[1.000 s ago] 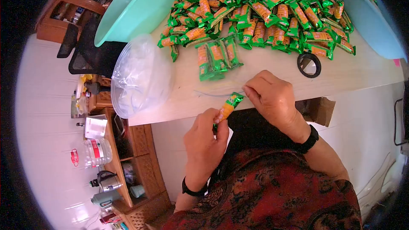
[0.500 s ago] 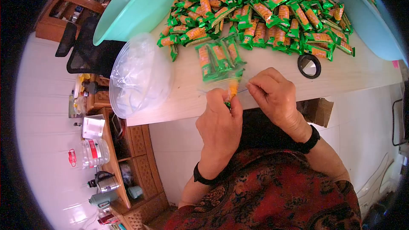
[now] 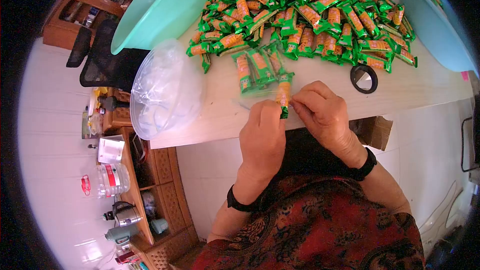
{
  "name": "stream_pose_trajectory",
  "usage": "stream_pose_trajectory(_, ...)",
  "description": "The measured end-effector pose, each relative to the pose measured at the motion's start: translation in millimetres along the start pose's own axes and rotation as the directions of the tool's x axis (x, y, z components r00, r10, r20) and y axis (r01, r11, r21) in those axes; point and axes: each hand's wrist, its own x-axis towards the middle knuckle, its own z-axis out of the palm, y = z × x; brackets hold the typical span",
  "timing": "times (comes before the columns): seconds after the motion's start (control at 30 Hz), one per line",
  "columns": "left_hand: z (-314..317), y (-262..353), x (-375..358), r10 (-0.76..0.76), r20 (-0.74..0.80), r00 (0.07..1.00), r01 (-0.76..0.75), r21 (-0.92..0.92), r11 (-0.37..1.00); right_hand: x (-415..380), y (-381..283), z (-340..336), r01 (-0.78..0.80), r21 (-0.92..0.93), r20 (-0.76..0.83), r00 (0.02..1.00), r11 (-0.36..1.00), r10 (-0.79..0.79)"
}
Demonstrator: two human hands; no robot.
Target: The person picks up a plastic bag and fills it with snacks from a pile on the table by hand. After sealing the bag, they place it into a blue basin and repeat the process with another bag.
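Near the table's front edge, a clear plastic bag (image 3: 261, 91) lies with several green-and-orange snack packets (image 3: 261, 65) in it. One more packet (image 3: 283, 92) is upright at the bag's mouth, its lower end by the fingers of my left hand (image 3: 262, 132). Those fingers are closed around the bag's edge and touch that packet; how much of each they grip is partly hidden. My right hand (image 3: 322, 112) pinches the other side of the bag's opening. Beyond the hands, a large heap of the same packets (image 3: 315, 15) covers the table's back.
A green basin (image 3: 160, 10) stands at the back left, and a clear bowl of plastic bags (image 3: 165, 90) sits below it. At the right are a blue basin (image 3: 435, 25) and a black ring-shaped roll (image 3: 364, 78). The wooden table (image 3: 400, 90) ends just before my body.
The single packet has moved up and away from my left palm, and more of it shows at the bag's mouth. My left fingers have shifted slightly; my right hand keeps its pinch.
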Motion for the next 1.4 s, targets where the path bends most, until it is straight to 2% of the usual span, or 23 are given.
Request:
stream_pose_trajectory(0.03,2,-4,-1,0.055,-0.037,0.998,-0.054,0.010,0.998,0,0,-1,-0.003,0.005,-0.007,1.000,1.000,0.003)
stream_pose_trajectory(0.17,3,-5,-8,0.087,-0.069,0.994,-0.084,0.042,0.996,-1,-2,-1,-0.037,0.015,-0.015,0.999,0.999,0.037)
stream_pose_trajectory(0.23,3,-5,-3,0.178,-0.157,0.971,-0.157,0.135,0.978,0,-4,-1,-0.027,0.007,-0.026,0.999,1.000,0.027)
stream_pose_trajectory(0.27,5,-5,-2,0.176,-0.158,0.972,-0.155,0.138,0.978,0,-4,0,-0.025,0.010,-0.024,0.999,1.000,0.026)
stream_pose_trajectory(0.33,11,-6,2,0.067,-0.224,0.972,-0.035,0.146,0.989,0,-4,0,-0.010,-0.005,-0.025,1.000,1.000,0.009)
stream_pose_trajectory(0.37,11,-5,8,0.068,-0.226,0.972,-0.035,0.147,0.989,0,-4,0,-0.008,-0.005,-0.025,1.000,1.000,0.008)
stream_pose_trajectory(0.43,9,-2,23,0.266,-0.232,0.936,-0.192,0.299,0.935,-1,-3,-1,-0.024,-0.004,-0.011,1.000,1.000,0.024)
stream_pose_trajectory(0.47,11,-3,27,0.269,-0.231,0.935,-0.195,0.299,0.934,-1,-2,0,-0.024,-0.005,-0.014,1.000,1.000,0.024)
stream_pose_trajectory(0.77,21,-10,39,0.255,-0.128,0.959,-0.183,0.409,0.894,0,-2,1,-0.041,0.001,-0.020,0.999,0.999,0.041)
stream_pose_trajectory(0.97,14,0,39,0.128,0.003,0.992,-0.115,0.474,0.873,0,3,3,-0.002,-0.044,-0.017,1.000,0.999,0.001)
stream_pose_trajectory(1.03,-4,8,40,0.115,0.147,0.982,-0.165,0.394,0.904,-1,3,4,-0.009,-0.045,-0.020,1.000,0.999,0.009)
stream_pose_trajectory(1.07,-11,7,43,0.124,0.147,0.981,-0.173,0.395,0.902,-1,2,4,-0.008,-0.047,-0.029,1.000,0.999,0.007)
stream_pose_trajectory(1.13,-23,6,52,0.230,0.171,0.958,-0.262,0.196,0.945,-1,1,4,-0.025,-0.057,-0.014,1.000,0.998,0.024)
stream_pose_trajectory(1.27,-14,8,92,0.164,0.242,0.956,-0.220,0.230,0.948,0,0,3,-0.019,-0.077,-0.020,1.000,0.997,0.017)
stream_pose_trajectory(1.4,26,-16,115,0.269,0.232,0.935,-0.325,0.257,0.910,1,0,2,-0.004,-0.068,-0.005,1.000,0.998,0.004)
